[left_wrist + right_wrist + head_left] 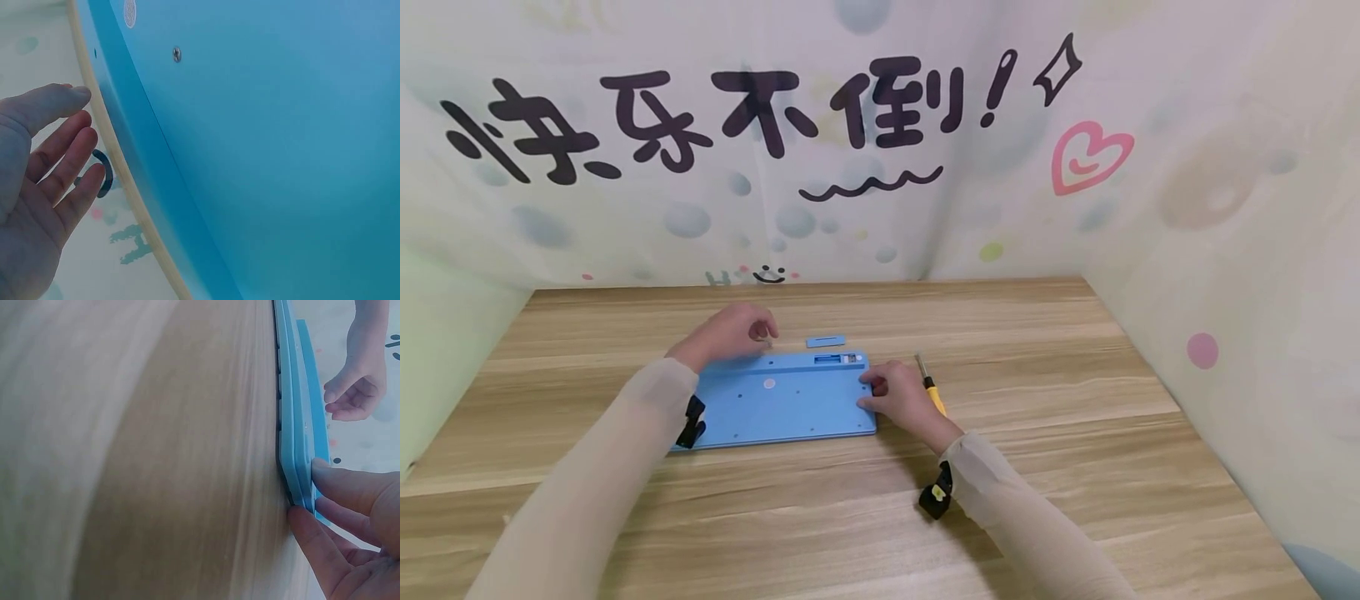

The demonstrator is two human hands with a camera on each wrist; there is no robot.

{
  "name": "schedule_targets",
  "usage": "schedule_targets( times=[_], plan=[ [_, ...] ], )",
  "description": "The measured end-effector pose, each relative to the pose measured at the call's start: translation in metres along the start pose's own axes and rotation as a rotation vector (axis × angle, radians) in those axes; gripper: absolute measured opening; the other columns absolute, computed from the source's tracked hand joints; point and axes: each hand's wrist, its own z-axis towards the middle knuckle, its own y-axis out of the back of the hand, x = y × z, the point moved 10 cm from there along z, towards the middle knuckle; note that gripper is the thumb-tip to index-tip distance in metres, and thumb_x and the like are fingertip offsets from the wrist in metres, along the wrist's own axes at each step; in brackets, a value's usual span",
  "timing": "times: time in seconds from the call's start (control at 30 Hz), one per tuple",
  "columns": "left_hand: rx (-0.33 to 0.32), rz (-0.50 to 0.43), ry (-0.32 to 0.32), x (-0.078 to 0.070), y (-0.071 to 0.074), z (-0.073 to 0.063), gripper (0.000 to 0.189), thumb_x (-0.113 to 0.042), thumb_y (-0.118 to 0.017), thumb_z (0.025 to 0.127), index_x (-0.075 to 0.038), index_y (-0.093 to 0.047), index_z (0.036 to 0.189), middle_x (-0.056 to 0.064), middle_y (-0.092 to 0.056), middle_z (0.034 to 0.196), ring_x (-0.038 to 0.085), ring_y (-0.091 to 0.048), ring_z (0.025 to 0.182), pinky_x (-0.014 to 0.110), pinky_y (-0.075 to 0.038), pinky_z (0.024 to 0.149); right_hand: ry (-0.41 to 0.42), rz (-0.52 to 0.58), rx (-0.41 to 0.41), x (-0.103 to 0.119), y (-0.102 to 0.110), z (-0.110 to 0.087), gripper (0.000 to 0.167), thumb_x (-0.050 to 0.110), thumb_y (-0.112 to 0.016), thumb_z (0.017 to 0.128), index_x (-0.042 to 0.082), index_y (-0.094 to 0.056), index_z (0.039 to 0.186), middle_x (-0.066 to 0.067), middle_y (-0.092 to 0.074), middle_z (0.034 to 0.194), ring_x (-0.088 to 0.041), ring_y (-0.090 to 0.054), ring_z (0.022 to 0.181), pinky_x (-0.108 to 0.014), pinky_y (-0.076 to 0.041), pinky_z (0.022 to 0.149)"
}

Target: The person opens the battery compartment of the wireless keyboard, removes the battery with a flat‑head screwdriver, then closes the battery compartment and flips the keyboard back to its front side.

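Observation:
A blue keyboard point(790, 408) lies face down on the table, its key edges showing underneath in the right wrist view. My right hand point(901, 398) grips its right edge, thumb point(350, 487) on the upturned back and a finger at the lower edge. An uncovered battery compartment point(829, 359) shows near the far right corner. Over the far edge hovers my left hand point(733, 333), fingers bent and thumb near the index finger. A small greyish spot shows at those fingertips in the head view; I cannot tell whether it is held.
Just beyond the keyboard lies a small blue battery cover point(825, 342). A screwdriver point(934, 396) with a yellow handle rests to the right, partly behind my right hand. The wooden table point(1037, 358) meets a printed cloth backdrop point(850, 242) at its far edge.

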Motion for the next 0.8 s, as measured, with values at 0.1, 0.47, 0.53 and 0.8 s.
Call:
schedule_targets(
  times=[0.1, 0.47, 0.53, 0.8],
  plan=[
    [0.008, -0.008, -0.032, -0.007, -0.001, -0.003, 0.012, -0.003, -0.065, 0.082, -0.003, -0.066, 0.093, 0.01, -0.063, 0.091, 0.023, -0.057, 0.084, 0.04, -0.049, 0.078, 0.007, 0.0, 0.0, 0.001, -0.001, 0.0, 0.031, 0.013, -0.073, 0.078, 0.006, -0.066, 0.108, -0.005, -0.058, 0.098, -0.014, -0.055, 0.083, -0.022, -0.049, 0.069],
    [0.057, -0.015, -0.016, -0.014, -0.011, -0.014, 0.017, -0.011, -0.068, 0.081, -0.004, -0.065, 0.096, 0.007, -0.061, 0.095, 0.024, -0.055, 0.09, 0.04, -0.047, 0.082, 0.026, 0.005, -0.008, 0.003, -0.001, -0.001, 0.03, 0.013, -0.073, 0.078, 0.005, -0.066, 0.107, -0.005, -0.058, 0.096, -0.014, -0.055, 0.082, -0.023, -0.049, 0.069],
    [0.053, -0.016, -0.005, -0.013, -0.012, -0.016, 0.017, -0.011, -0.068, 0.081, -0.005, -0.065, 0.096, 0.007, -0.061, 0.095, 0.024, -0.055, 0.091, 0.04, -0.047, 0.083, 0.028, 0.004, -0.01, 0.003, -0.001, -0.001, 0.03, 0.013, -0.073, 0.078, 0.005, -0.066, 0.107, -0.005, -0.058, 0.096, -0.014, -0.055, 0.082, -0.023, -0.049, 0.069],
    [0.027, -0.028, -0.015, -0.016, -0.014, -0.026, 0.016, -0.005, -0.066, 0.081, -0.004, -0.064, 0.097, 0.008, -0.059, 0.096, 0.026, -0.055, 0.095, 0.042, -0.045, 0.085, 0.017, -0.003, -0.017, 0.002, 0.0, -0.001, 0.031, 0.013, -0.073, 0.078, 0.005, -0.066, 0.107, -0.006, -0.058, 0.098, -0.015, -0.056, 0.083, -0.023, -0.05, 0.07]
  ],
)
